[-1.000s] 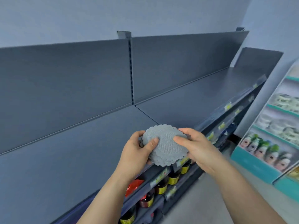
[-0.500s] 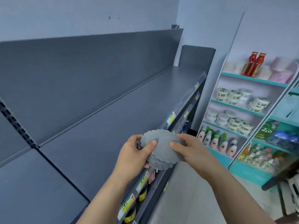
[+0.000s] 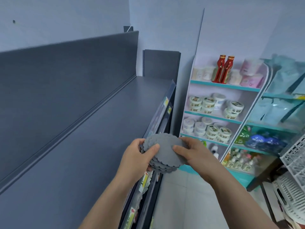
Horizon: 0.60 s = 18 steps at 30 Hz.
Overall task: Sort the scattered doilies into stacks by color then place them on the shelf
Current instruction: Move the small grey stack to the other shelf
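Observation:
A stack of grey round doilies (image 3: 165, 152) with scalloped edges is held between both hands, just past the front edge of the dark grey shelf (image 3: 82, 154). My left hand (image 3: 137, 159) grips its left side with the thumb on top. My right hand (image 3: 194, 153) holds the right side, thumb pressed on the top doily. The stack is slightly fanned and tilted. The shelf top to the left is bare.
A clear price strip (image 3: 158, 119) runs along the shelf's front edge, with lower shelves beneath. A teal-and-white display rack (image 3: 219, 113) with jars and bottles stands to the right. White lattice baskets (image 3: 292, 179) are at the far right. Tiled floor lies below.
The view has swung to the right along the shelf, bringing the display rack and baskets into sight. Both hands keep hold of the doily stack.

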### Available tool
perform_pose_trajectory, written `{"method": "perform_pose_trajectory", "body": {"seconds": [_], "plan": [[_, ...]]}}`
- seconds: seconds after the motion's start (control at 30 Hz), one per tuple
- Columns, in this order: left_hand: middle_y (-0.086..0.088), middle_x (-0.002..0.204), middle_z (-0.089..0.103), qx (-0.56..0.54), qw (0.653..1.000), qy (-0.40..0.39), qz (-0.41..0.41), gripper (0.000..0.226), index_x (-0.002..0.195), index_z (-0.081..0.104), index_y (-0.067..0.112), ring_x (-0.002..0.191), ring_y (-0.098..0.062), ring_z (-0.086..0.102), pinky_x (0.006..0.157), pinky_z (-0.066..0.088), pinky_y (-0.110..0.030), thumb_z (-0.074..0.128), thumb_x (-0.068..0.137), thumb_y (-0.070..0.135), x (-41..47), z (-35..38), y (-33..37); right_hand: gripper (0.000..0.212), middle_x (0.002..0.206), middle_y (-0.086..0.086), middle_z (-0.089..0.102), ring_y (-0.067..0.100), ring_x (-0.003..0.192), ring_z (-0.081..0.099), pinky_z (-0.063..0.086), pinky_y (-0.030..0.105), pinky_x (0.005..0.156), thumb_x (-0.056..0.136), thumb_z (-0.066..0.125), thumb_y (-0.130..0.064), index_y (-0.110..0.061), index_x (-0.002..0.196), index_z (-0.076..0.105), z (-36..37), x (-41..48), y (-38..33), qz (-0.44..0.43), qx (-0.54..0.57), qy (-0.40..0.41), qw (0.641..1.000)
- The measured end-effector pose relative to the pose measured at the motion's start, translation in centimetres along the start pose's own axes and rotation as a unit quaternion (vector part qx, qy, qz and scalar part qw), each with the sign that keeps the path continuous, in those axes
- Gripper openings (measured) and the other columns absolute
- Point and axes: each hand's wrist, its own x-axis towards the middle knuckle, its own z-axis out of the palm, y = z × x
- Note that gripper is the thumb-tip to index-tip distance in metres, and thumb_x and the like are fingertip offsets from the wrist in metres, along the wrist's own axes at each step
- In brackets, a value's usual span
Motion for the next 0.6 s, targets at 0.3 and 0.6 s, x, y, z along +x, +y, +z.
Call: {"method": "perform_pose_trajectory", "body": {"seconds": [0.3,0.6], "plan": [[0.0,0.099,0.067,-0.029,0.997,0.064,-0.019,0.026,0.106,0.058,0.019,0.08,-0.013,0.068,0.051,0.052,-0.022,0.067,0.085,0.031,14.0,7.2,1.0,0.019,0.098,0.001,0.066,0.014,0.089,0.063,0.054,0.032,0.079,0.09,0.059,-0.026,-0.017,0.106,0.062,-7.0,15.6,0.6,-0.028,-0.055,-0.044,0.997],[-0.004,0.095,0.067,-0.047,0.986,0.151,-0.042,0.028,0.107,0.057,0.017,0.069,-0.013,0.068,0.05,0.052,-0.024,0.066,0.086,0.032,25.2,12.3,2.3,0.015,0.095,0.007,0.067,0.025,0.09,0.064,0.052,0.045,0.084,0.086,0.059,-0.028,-0.017,0.093,0.066,-11.8,30.5,-0.1,-0.044,-0.096,-0.15,0.983]]}}
